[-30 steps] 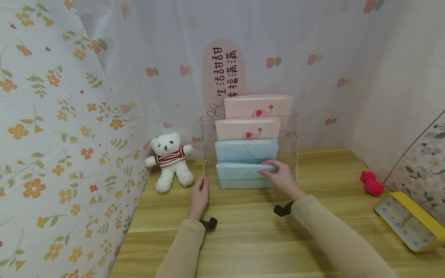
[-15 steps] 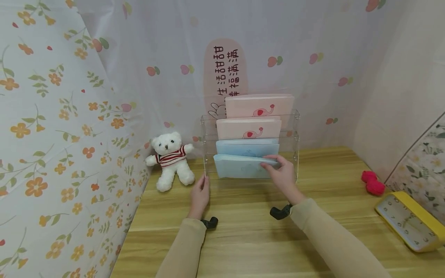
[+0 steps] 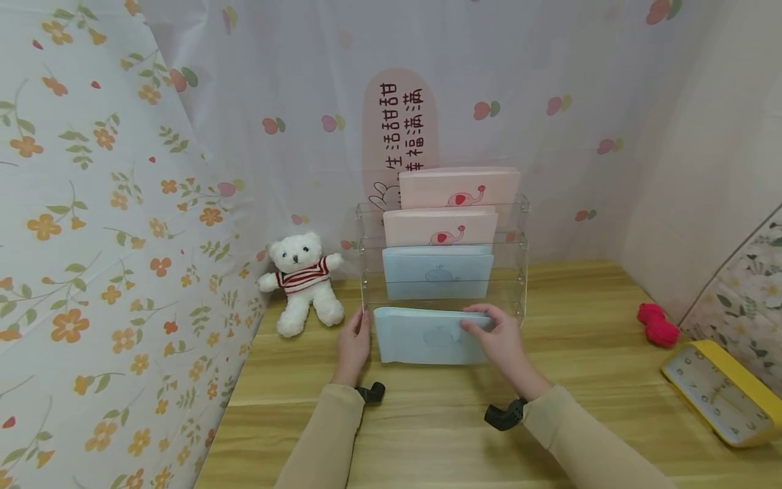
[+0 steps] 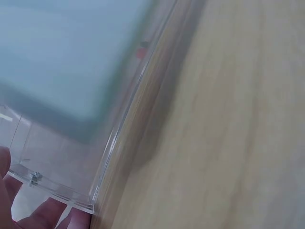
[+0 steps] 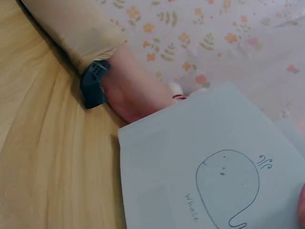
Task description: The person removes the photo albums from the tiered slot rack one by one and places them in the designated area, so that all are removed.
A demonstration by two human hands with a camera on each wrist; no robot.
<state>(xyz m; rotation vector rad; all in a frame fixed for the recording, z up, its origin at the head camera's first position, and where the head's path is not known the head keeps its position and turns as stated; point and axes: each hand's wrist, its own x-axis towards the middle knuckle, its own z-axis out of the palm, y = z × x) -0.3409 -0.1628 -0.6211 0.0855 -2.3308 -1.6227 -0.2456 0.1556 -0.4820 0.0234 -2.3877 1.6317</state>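
Observation:
My right hand point(image 3: 502, 343) pinches the right upper edge of a light blue notebook point(image 3: 409, 339), thumb in front. This notebook is out in front of a clear acrylic rack point(image 3: 524, 238), low over the wooden table. A whale drawing and the word "Whale" show on its cover point(image 5: 162, 157) in the right wrist view. With my left hand point(image 3: 352, 348) I grip the rack's left side panel near its base; the left wrist view shows fingers point(image 4: 50, 212) around the clear edge. Still in the rack are another blue notebook point(image 3: 403, 275) and two pink elephant ones, the rear one point(image 3: 427, 189) highest.
A white teddy bear point(image 3: 305, 288) in a striped shirt sits left of the rack. On the right lie a pink yarn bundle point(image 3: 658, 326) and a yellow clock point(image 3: 721, 390). Patterned curtains point(image 3: 293, 81) stand behind and beside the wooden table point(image 3: 427, 435).
My right hand has lifted the front blue notebook out of the lowest rack slot and brought it forward and down towards me. The left hand has stayed on the rack's side.

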